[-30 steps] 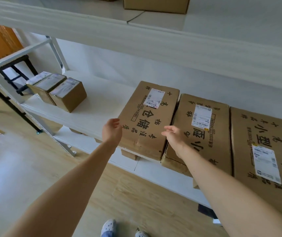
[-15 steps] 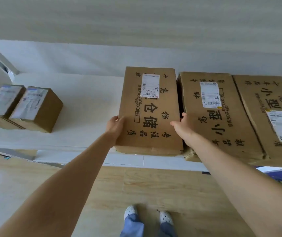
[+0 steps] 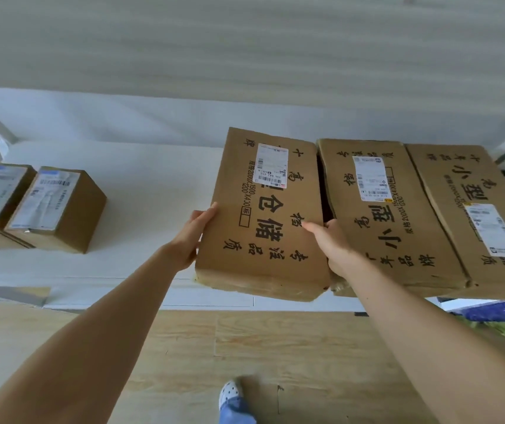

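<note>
L hand point(image 3: 190, 237) grips box point(image 3: 263, 215) left edge; R hand point(image 3: 333, 246) grips right edge, fingers in gap by next box point(image 3: 392, 215). Two-sided hold, prob. to slide it off shelf point(image 3: 153, 194) w/o tipping.

A long carton point(image 3: 398, 240) and a second carton point(image 3: 453, 228) lay touching on a white shelf point(image 3: 153, 191), two small boxes point(image 3: 58, 206) well apart at left.

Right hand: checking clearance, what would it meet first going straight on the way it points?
Probably the middle cardboard box: the right hand points into the narrow gap beside the held box; depth unclear.
</note>
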